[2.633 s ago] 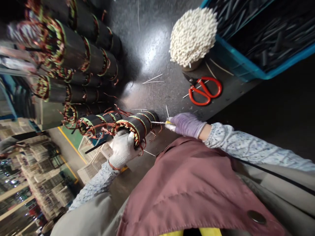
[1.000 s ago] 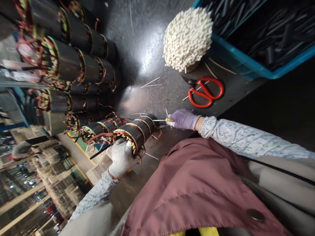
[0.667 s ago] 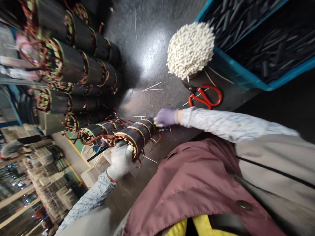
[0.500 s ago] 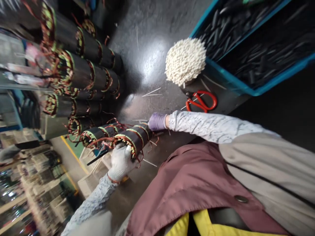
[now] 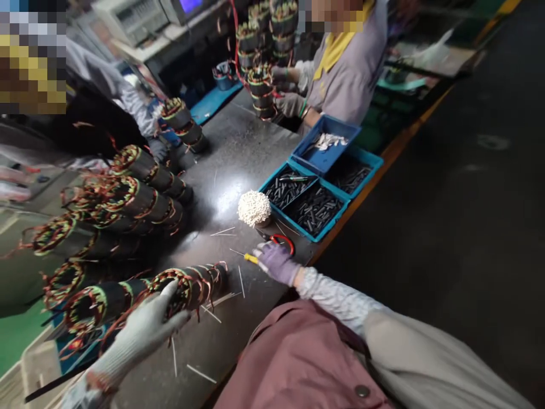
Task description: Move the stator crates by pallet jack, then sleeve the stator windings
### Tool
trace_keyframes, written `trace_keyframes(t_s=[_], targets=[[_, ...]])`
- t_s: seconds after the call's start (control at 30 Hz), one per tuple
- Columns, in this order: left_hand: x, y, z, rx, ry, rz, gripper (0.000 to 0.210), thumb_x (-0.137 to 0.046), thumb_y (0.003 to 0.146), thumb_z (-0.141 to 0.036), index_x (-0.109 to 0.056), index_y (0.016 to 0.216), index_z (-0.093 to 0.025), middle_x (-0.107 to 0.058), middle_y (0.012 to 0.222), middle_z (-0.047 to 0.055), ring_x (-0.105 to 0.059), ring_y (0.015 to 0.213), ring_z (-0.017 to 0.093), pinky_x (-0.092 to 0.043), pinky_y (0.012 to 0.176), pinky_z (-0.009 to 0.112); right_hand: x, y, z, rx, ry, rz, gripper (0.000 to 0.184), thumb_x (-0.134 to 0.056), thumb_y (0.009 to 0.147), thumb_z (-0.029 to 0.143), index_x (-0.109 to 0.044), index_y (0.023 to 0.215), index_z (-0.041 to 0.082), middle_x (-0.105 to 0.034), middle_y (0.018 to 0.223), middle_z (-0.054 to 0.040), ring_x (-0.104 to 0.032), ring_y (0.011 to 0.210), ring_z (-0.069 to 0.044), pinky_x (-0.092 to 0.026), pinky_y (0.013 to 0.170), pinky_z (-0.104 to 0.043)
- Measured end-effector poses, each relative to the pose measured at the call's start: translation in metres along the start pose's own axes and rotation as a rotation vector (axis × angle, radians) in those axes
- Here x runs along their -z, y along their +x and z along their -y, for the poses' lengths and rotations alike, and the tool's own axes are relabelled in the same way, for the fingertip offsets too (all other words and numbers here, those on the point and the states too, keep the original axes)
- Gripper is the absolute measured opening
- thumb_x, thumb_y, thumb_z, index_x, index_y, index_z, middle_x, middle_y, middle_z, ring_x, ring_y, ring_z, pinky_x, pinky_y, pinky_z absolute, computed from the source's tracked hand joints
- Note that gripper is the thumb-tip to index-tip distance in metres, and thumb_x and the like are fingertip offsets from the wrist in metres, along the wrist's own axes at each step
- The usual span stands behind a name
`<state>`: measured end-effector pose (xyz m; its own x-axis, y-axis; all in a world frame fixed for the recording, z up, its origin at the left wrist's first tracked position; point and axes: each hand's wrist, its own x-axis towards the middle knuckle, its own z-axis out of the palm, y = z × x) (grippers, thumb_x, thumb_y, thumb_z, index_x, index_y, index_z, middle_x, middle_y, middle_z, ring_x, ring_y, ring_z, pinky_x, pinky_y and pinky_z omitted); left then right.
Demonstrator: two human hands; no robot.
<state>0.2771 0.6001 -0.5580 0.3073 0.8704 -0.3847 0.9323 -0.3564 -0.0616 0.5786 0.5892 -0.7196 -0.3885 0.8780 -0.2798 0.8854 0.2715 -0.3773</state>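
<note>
My left hand (image 5: 142,326), in a white knitted glove, is on the near top end of a stack of wound motor stators (image 5: 193,287). Its thumb and a finger lie apart over the copper-wound rim. The stack leans in view, with reddish wires along its side. My right hand (image 5: 279,262), in a purple glove with pale fingertips, has its fingers closed on the handle of a small yellow-handled screwdriver (image 5: 251,258). The tool's thin shaft points left. Just behind that hand lie red-handled scissors (image 5: 286,241), partly covered by it.
More stator stacks (image 5: 140,199) crowd the left. A bundle of white sticks (image 5: 254,208) stands beside blue bins (image 5: 317,236) of black pieces. Loose white sticks (image 5: 202,373) lie on the dark table (image 5: 238,329). Across it, a co-worker's gloved hands (image 5: 292,105) touch another stack.
My view has swung up, bringing co-workers into sight. My right hand has left the stack's far end and is at the screwdriver near the scissors. My left hand stays on the stack.
</note>
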Motion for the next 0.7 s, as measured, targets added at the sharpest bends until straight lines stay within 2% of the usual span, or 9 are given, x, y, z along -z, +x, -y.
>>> trace_keyframes(t_s=[0.07,0.1,0.13,0.2,0.27,0.37,0.5,0.6,0.7], targets=[[0.009,-0.004,0.012,-0.114,0.097,0.048,0.058,-0.063,0.067,-0.044,-0.066,0.120,-0.023,-0.069,0.123,0.013,-0.063,0.116,0.037,-0.054,0.093,0.047,0.021,-0.021,-0.050,-0.072,0.013,-0.150,0.043,-0.036,0.099,0.025,-0.059,0.134,0.017,-0.056,0.135,-0.0174,-0.055,0.118,-0.027,-0.046,0.096,-0.039],[0.013,-0.004,0.015,-0.172,0.124,0.074,0.059,-0.066,0.062,-0.041,-0.068,0.118,-0.025,-0.068,0.126,0.012,-0.060,0.119,0.038,-0.052,0.096,0.048,0.033,-0.029,-0.079,-0.171,-0.002,-0.210,0.043,-0.035,0.098,0.023,-0.060,0.132,0.016,-0.058,0.132,-0.0179,-0.057,0.114,-0.026,-0.046,0.093,-0.038],[0.017,-0.002,0.015,-0.215,0.141,0.110,0.057,-0.069,0.058,-0.039,-0.070,0.114,-0.026,-0.068,0.126,0.011,-0.060,0.120,0.038,-0.052,0.097,0.048,0.044,-0.036,-0.108,-0.260,-0.038,-0.218,0.043,-0.035,0.098,0.022,-0.062,0.131,0.016,-0.059,0.130,-0.0184,-0.058,0.112,-0.026,-0.047,0.090,-0.038],[0.023,0.005,0.008,-0.250,0.177,0.202,0.048,-0.070,0.057,-0.037,-0.072,0.104,-0.026,-0.072,0.116,0.011,-0.064,0.113,0.038,-0.051,0.097,0.048,0.064,-0.038,-0.157,-0.370,-0.127,-0.164,0.042,-0.038,0.096,0.021,-0.064,0.129,0.016,-0.059,0.130,-0.0178,-0.058,0.108,-0.027,-0.047,0.086,-0.037],[0.025,0.011,-0.005,-0.227,0.248,0.284,0.035,-0.068,0.063,-0.038,-0.072,0.095,-0.023,-0.076,0.101,0.012,-0.068,0.103,0.037,-0.049,0.097,0.049,0.075,-0.031,-0.188,-0.373,-0.204,-0.050,0.039,-0.041,0.096,0.025,-0.066,0.125,0.018,-0.059,0.129,-0.0160,-0.058,0.108,-0.027,-0.046,0.082,-0.035],[0.021,0.015,-0.023,-0.132,0.368,0.362,0.032,-0.058,0.075,-0.041,-0.070,0.092,-0.017,-0.075,0.083,0.016,-0.071,0.087,0.037,-0.049,0.089,0.049,0.079,-0.017,-0.201,-0.342,-0.282,0.066,0.037,-0.042,0.097,0.031,-0.065,0.123,0.018,-0.059,0.125,-0.0157,-0.057,0.108,-0.029,-0.045,0.077,-0.034],[0.013,0.012,-0.029,-0.032,0.412,0.357,0.038,-0.049,0.080,-0.044,-0.069,0.092,-0.014,-0.074,0.081,0.020,-0.070,0.081,0.038,-0.051,0.073,0.044,0.078,-0.011,-0.196,-0.318,-0.314,0.087,0.037,-0.039,0.098,0.032,-0.066,0.118,0.014,-0.060,0.120,-0.0178,-0.059,0.106,-0.029,-0.044,0.076,-0.034],[0.012,0.012,-0.033,0.105,0.298,0.379,0.038,-0.050,0.078,-0.048,-0.068,0.084,-0.016,-0.073,0.077,0.018,-0.070,0.073,0.036,-0.049,0.062,0.038,0.084,-0.012,-0.192,-0.359,-0.275,0.082,0.037,-0.040,0.099,0.033,-0.064,0.121,0.015,-0.061,0.120,-0.0177,-0.060,0.104,-0.027,-0.042,0.075,-0.031],[0.010,0.014,-0.047,0.238,-0.014,0.359,0.045,-0.050,0.077,-0.058,-0.070,0.086,-0.018,-0.074,0.078,0.011,-0.070,0.073,0.030,-0.050,0.063,0.033,0.089,-0.012,-0.191,-0.383,-0.209,0.110,0.037,-0.043,0.099,0.032,-0.064,0.122,0.014,-0.062,0.121,-0.0201,-0.062,0.102,-0.026,-0.037,0.071,-0.030]])
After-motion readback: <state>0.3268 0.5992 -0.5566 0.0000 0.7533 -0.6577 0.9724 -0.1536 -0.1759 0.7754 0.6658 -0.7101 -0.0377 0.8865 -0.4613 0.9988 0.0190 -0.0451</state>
